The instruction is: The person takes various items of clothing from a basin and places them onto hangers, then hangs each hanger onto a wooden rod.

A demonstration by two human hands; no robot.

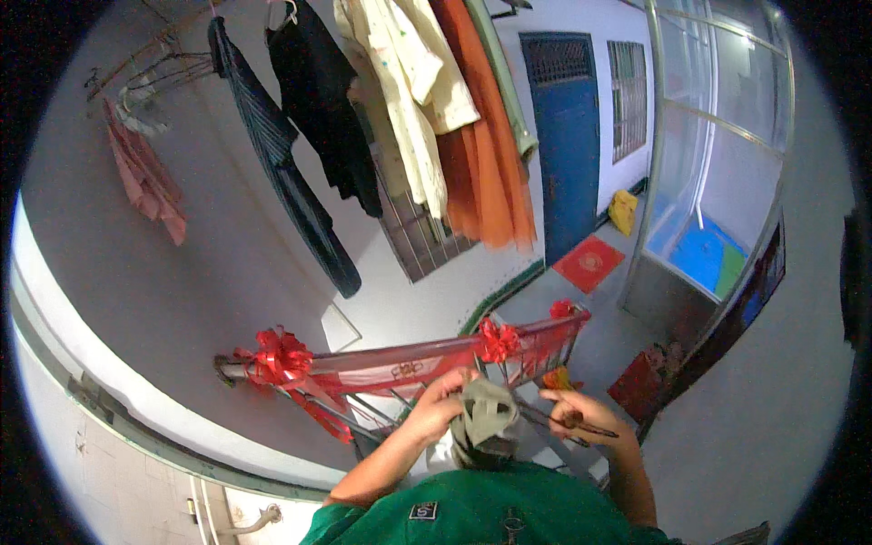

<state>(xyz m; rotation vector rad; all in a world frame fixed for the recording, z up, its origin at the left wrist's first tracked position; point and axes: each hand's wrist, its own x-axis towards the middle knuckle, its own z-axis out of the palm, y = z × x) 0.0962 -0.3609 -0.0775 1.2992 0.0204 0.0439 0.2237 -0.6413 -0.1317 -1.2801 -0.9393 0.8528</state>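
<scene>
Near the bottom centre, my left hand (437,406) grips a bunched olive-grey cloth garment (485,414), held close to my chest. To its right, my right hand (580,417) is closed around a thin dark clothes hanger (601,429), part of which reaches left towards the cloth. Whether the hanger's far end lies inside the cloth cannot be told. Overhead hang several clothes, among them a dark striped garment (279,153), a black garment (320,102), a cream garment (402,88) and an orange skirt or dress (487,163).
Beyond my hands runs a stair railing (402,354) with red cloth and red ribbon bows (281,357). A pink cloth (144,170) hangs at the far left. Past the railing are a blue door (564,150), a red mat (588,263) and a glazed metal-framed partition (715,136).
</scene>
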